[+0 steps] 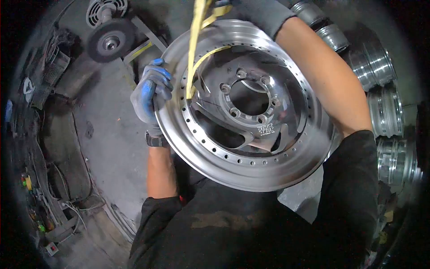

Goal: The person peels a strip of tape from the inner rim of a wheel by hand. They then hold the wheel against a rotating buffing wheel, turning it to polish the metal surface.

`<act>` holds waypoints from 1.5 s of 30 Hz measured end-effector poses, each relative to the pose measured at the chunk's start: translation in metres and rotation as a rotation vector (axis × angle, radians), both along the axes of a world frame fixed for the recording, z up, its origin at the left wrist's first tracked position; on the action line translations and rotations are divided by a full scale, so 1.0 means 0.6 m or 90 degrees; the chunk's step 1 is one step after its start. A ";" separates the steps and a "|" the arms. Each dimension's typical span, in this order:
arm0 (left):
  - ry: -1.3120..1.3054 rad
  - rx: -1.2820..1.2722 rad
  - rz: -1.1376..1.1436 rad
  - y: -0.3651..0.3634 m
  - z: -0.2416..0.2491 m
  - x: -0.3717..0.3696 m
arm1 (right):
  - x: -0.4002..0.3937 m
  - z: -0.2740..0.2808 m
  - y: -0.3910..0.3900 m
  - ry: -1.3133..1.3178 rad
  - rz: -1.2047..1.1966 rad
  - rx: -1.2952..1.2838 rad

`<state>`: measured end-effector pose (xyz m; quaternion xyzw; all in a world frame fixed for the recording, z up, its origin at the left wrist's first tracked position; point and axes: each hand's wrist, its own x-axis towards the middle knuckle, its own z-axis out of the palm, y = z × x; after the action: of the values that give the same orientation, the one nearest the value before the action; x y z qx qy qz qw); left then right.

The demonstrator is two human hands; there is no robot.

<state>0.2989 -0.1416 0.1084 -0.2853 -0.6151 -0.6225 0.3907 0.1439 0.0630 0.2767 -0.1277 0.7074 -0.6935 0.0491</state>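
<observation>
A metal wheel rim [192, 143], with a ring of small holes and a central disc, is held up tilted before my torso. My left hand [152, 89], in a blue and grey glove, has its fingers wrapped over the rim's left edge. Yellow tape [195, 45] sticks along part of the inner ring at the upper left. From there a loose length rises to the top of the view. My right hand [257, 15], in a grey glove, reaches across to the top edge, where its fingers pinch the tape; they are partly cut off.
A dark round wheel on a motor [110, 41] stands at the upper left, near a metal frame [139, 51]. Several shiny wheel rims [385, 112] are stacked along the right side. Cables [78, 208] and clutter line the left edge. Grey floor [107, 152] shows left of me.
</observation>
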 end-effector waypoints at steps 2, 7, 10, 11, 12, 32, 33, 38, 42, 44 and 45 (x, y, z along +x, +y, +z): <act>-0.005 -0.008 0.046 0.004 0.002 0.002 | -0.047 -0.006 0.037 -0.006 -0.053 0.008; -0.041 0.029 0.030 0.031 0.053 0.028 | -0.131 -0.001 0.141 0.015 -0.085 -0.109; -0.055 0.045 0.018 0.034 0.067 0.028 | -0.279 -0.008 0.304 -0.078 0.272 -0.265; -0.050 0.043 0.016 0.029 0.061 0.025 | -0.267 0.002 0.323 0.008 0.060 -0.197; -0.042 0.035 0.017 0.023 0.050 0.019 | -0.253 0.011 0.340 0.093 -0.152 -0.127; -0.012 -0.005 0.072 0.005 -0.001 0.005 | 0.128 -0.047 1.221 0.304 -0.572 0.390; 0.029 -0.047 0.065 0.002 -0.003 -0.002 | 0.192 -0.060 1.191 0.212 -0.582 0.079; 0.055 -0.082 0.026 0.010 0.019 -0.003 | 0.419 -0.281 1.083 0.154 -0.683 0.286; 0.051 -0.087 0.042 0.016 0.023 -0.003 | 0.551 -0.568 0.987 0.079 -0.680 0.378; 0.050 -0.089 0.063 0.022 0.020 -0.002 | 0.613 -0.732 0.951 -0.040 -0.674 0.361; 0.049 -0.089 0.071 0.029 0.019 -0.002 | 0.636 -0.791 0.919 -0.086 -0.691 0.110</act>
<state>0.2976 -0.1243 0.1195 -0.3008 -0.6565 -0.5444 0.4269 0.5254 0.6147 -0.1980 0.3044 0.7214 -0.5653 -0.2595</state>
